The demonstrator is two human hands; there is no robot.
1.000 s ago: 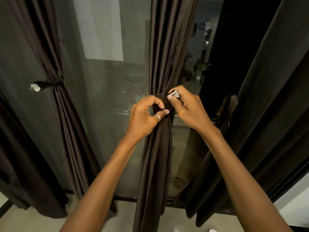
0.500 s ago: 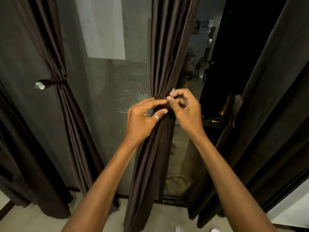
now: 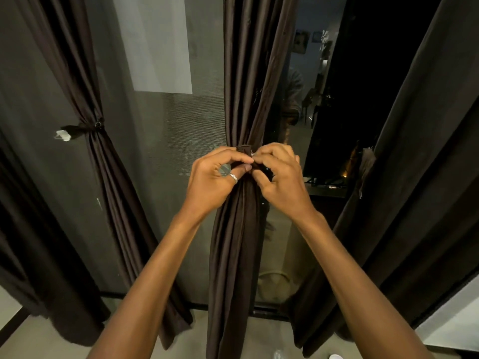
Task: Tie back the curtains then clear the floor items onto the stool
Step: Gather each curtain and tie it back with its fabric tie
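1. Left curtain (image 3: 108,182): gathered and cinched at mid-height by its own dark tie (image 3: 86,126), with a small white tag (image 3: 63,135) sticking out to the side. Counts as done.
2. Middle curtain (image 3: 241,242): bunched into a narrow column straight ahead, against the glass (image 3: 168,151). A dark tie band (image 3: 243,148) wraps it at hand height. This is the step in hand.
3. Left hand (image 3: 215,177): fingers curled, thumb and forefinger pinching the band on the front of the bundle. Ring (image 3: 233,178) on one finger.
4. Right hand (image 3: 282,177): fingers curled in close, fingertips pinching the band's other end, meeting the left hand's fingertips. The fastening itself is hidden between the two hands; cannot tell whether it is closed.
5. Right curtain (image 3: 404,177): hangs loose in broad folds, no band around it. A frayed strip (image 3: 366,161) dangles at its edge, possibly its tie. Judged not yet done.
6. Floor (image 3: 181,343): two small pale items at the bottom edge, one (image 3: 278,354) near the foot of the middle curtain and one (image 3: 335,356) further right. Both cut off by the frame, too little visible to name.
7. Stool: not in view.
8. Progress estimate: one curtain tied, a second nearly fastened, at least one more to go, then the whole floor-clearing part untouched. Somewhere short of halfway.
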